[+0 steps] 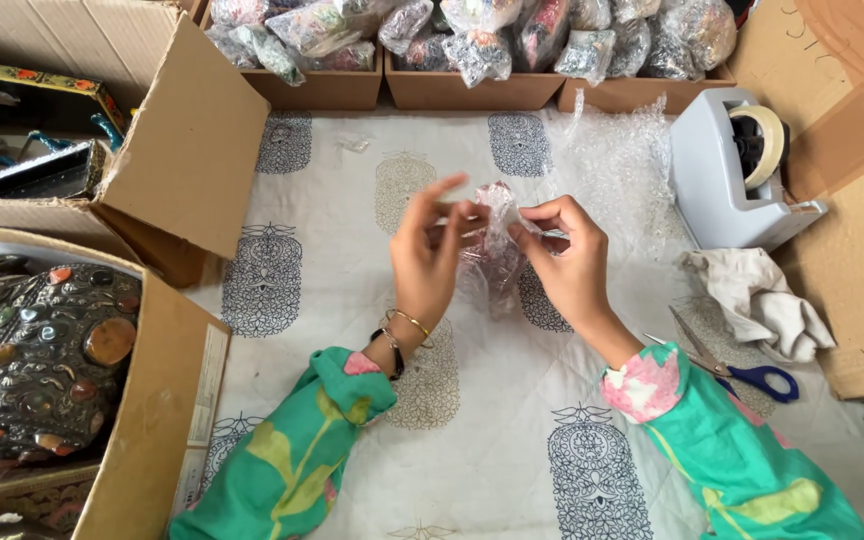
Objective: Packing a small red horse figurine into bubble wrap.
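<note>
— Where's the piece?
— Bubble-wrapped dark-red item (492, 255), held above the printed cloth (332, 200); my left hand (430, 255) and right hand (567, 260) both pinch its wrap.
— Progress?
— Wrapped, I judge; untaped. Tape dispenser (732, 165) and scissors (737, 370) lie to the right.

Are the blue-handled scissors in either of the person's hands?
No, the scissors lie on the cloth by the right forearm, while both hands hold a bubble-wrapped item.

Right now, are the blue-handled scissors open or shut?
Shut: the scissors lie on the printed cloth with blades together, pointing away from the handles.
</note>
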